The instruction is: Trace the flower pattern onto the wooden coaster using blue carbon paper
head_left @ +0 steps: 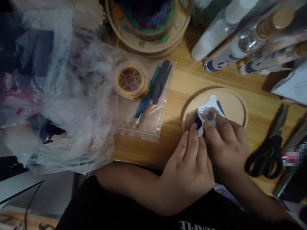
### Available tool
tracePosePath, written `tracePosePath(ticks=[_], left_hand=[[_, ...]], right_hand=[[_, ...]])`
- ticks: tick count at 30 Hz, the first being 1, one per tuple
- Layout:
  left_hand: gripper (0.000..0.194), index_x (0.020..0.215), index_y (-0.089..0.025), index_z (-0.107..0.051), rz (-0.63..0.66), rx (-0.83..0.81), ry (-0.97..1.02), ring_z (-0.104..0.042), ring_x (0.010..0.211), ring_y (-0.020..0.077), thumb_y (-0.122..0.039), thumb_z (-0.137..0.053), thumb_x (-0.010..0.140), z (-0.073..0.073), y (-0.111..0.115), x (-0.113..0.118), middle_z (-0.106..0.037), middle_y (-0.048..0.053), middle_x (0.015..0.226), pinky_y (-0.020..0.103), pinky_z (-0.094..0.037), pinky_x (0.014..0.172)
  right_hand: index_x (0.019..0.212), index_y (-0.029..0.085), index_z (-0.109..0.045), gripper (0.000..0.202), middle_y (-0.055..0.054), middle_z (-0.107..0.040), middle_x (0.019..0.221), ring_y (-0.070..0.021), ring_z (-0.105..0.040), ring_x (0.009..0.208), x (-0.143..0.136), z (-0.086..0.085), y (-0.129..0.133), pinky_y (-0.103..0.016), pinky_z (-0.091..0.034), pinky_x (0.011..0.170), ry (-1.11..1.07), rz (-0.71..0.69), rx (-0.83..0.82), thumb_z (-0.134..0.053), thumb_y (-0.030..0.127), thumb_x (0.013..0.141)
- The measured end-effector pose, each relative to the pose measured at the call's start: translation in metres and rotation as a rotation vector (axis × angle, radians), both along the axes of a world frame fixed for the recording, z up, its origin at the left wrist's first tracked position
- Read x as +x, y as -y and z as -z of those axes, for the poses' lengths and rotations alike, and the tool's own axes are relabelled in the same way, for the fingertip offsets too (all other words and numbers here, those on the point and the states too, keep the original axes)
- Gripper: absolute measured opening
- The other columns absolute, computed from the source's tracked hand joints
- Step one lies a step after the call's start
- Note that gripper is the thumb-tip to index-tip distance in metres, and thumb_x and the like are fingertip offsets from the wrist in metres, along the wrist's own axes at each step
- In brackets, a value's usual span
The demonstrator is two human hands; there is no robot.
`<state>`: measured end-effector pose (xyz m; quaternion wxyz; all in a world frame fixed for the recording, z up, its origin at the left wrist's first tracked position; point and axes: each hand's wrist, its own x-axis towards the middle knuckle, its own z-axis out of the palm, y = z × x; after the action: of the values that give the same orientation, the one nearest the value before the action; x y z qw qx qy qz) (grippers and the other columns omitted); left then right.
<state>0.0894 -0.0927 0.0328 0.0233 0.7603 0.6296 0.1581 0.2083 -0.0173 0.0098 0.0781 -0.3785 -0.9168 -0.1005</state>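
Note:
A small white paper cutout [209,103] with line drawing and a dark blue layer lies over a round wooden plate [233,99] with a raised rim. My left hand [189,169] grips its lower left edge, the fingertips pressed together at the dark blue part. From the right, my right hand [225,143] pinches the same cutout, thumb side hidden. Something clear and shiny shows by the right fingertips; I cannot tell what it is. Both hands rest low over the plate's near edge.
Black scissors [270,147] lie at the right. Bottles [240,44] stand at the back right. A spool of yellow cord [131,80] and dark pens [154,86] lie on a clear bag [153,127]. Crumpled plastic [83,105] covers the left; a decorated wooden disc [151,44] sits behind.

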Motion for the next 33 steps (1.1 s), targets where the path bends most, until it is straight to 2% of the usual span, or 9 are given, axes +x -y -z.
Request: tracePosePath(ticks=[5, 11, 16, 18, 26, 31, 33], left_hand=[[0.035, 0.12, 0.007, -0.062, 0.071, -0.025, -0.019, -0.056, 0.127, 0.0343, -0.014, -0.054, 0.092, -0.0061, 0.0043, -0.0013, -0.068, 0.019, 0.123, 0.039, -0.049, 0.109], [0.036, 0.121, 0.006, -0.062, 0.065, -0.032, -0.018, -0.056, 0.128, 0.0332, -0.015, -0.053, 0.093, -0.007, 0.0049, -0.0024, -0.068, 0.018, 0.124, 0.038, -0.048, 0.11], [0.031, 0.114, 0.005, -0.065, 0.023, -0.003, -0.009, -0.061, 0.122, 0.0315, -0.011, -0.048, 0.093, -0.0035, 0.0033, -0.0018, -0.069, 0.019, 0.12, 0.038, -0.053, 0.104], [0.03, 0.11, 0.004, -0.067, -0.012, 0.011, 0.012, -0.066, 0.115, 0.0312, -0.01, -0.048, 0.092, -0.0016, 0.0028, -0.001, -0.07, 0.02, 0.118, 0.038, -0.056, 0.099], [0.028, 0.109, 0.003, -0.068, -0.022, 0.001, 0.018, -0.069, 0.109, 0.0313, -0.01, -0.051, 0.091, -0.0008, 0.0023, 0.0, -0.07, 0.022, 0.116, 0.039, -0.058, 0.096], [0.028, 0.107, 0.003, -0.069, -0.012, -0.014, 0.0, -0.069, 0.108, 0.0315, -0.01, -0.05, 0.091, 0.001, 0.0012, -0.0001, -0.071, 0.021, 0.114, 0.039, -0.058, 0.096], [0.028, 0.107, 0.003, -0.069, -0.016, -0.008, -0.005, -0.069, 0.108, 0.0315, -0.01, -0.049, 0.091, 0.0013, 0.0014, 0.0003, -0.071, 0.02, 0.113, 0.039, -0.058, 0.096]], right_hand=[[0.153, 0.025, -0.033, 0.066, -0.014, -0.068, 0.125, -0.0282, -0.067, 0.098, 0.0013, 0.002, 0.0017, -0.038, -0.051, 0.076, -0.021, 0.031, -0.03, -0.059, 0.02, 0.092], [0.15, 0.02, -0.037, 0.063, -0.015, -0.07, 0.121, -0.0284, -0.068, 0.096, 0.0021, -0.0003, 0.0004, -0.036, -0.052, 0.073, 0.01, 0.005, 0.005, -0.061, 0.022, 0.091], [0.129, 0.019, -0.058, 0.036, -0.016, -0.07, 0.12, -0.0272, -0.068, 0.093, 0.0016, 0.0024, -0.0021, -0.036, -0.052, 0.072, -0.024, -0.029, 0.023, -0.058, 0.026, 0.093], [0.122, 0.019, -0.062, 0.032, -0.015, -0.07, 0.12, -0.0267, -0.067, 0.091, 0.0013, 0.0046, -0.0025, -0.035, -0.052, 0.072, -0.042, -0.021, 0.033, -0.059, 0.029, 0.092], [0.122, 0.017, -0.064, 0.036, -0.017, -0.069, 0.12, -0.028, -0.067, 0.092, 0.0035, 0.0057, -0.0018, -0.036, -0.052, 0.073, -0.058, -0.032, 0.025, -0.067, 0.025, 0.087], [0.138, 0.021, -0.054, 0.05, -0.016, -0.065, 0.127, -0.0282, -0.066, 0.1, 0.0052, 0.004, 0.0007, -0.037, -0.052, 0.079, -0.033, -0.008, -0.029, -0.065, 0.026, 0.089], [0.137, 0.02, -0.054, 0.05, -0.016, -0.065, 0.127, -0.0282, -0.065, 0.101, 0.0048, 0.0032, 0.0008, -0.037, -0.052, 0.08, -0.037, -0.011, -0.036, -0.065, 0.025, 0.089]])
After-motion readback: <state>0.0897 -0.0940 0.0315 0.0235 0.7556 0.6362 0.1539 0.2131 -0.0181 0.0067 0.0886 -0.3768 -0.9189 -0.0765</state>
